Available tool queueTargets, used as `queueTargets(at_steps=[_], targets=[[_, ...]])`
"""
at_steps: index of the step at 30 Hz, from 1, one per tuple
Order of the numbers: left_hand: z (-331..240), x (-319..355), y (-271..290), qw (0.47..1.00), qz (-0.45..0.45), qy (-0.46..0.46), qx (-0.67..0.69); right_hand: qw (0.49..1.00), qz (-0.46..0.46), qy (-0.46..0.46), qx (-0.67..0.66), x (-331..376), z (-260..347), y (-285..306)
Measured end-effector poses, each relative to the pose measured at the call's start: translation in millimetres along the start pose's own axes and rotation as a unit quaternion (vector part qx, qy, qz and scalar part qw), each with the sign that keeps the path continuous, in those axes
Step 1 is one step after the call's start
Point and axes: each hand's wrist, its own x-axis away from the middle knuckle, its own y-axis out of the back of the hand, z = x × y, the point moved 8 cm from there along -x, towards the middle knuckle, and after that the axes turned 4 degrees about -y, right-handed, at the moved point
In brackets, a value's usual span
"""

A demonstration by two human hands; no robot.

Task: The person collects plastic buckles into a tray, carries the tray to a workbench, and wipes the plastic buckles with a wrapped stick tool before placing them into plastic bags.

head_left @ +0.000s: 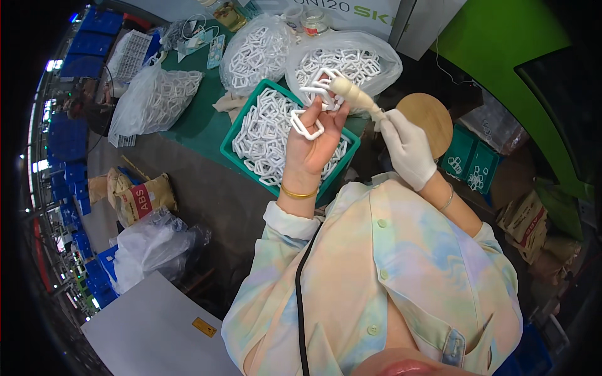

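My left hand, bare with a gold bangle at the wrist, is raised over a green crate heaped with white plastic links. Its fingers are closed around several white four-sided links, some hanging off the fingers. In a white glove, my right hand grips a cream-coloured, stick-like tool with a thick rounded end. That thick end lies beside the links in my left hand; I cannot tell whether they touch. The tool's narrow part runs into the gloved fingers.
Clear plastic bags of white links stand behind the crate on the green table, with another bag at left. A round wooden stool is right of my gloved hand. Green trays hold a few links. A green machine rises at right.
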Motion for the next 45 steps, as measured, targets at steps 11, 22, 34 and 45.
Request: queueTargets(at_steps=[11, 22, 34, 45], targets=[[-14, -3, -7, 0.991, 0.027, -0.033, -0.13, 0.997, -0.077, -0.027, -0.018, -18, -12, 33], [-73, -91, -56, 0.551, 0.088, -0.146, -0.817, 0.992, -0.119, -0.013, -0.032, -17, -26, 49], [-70, -82, -164, 0.248, 0.133, -0.25, -0.927, 0.989, -0.14, 0.0, -0.039, -20, -36, 53], [-70, -16, 76, 0.31, 0.198, 0.16, -0.916, 0.993, -0.115, -0.037, -0.011, -18, -51, 48]])
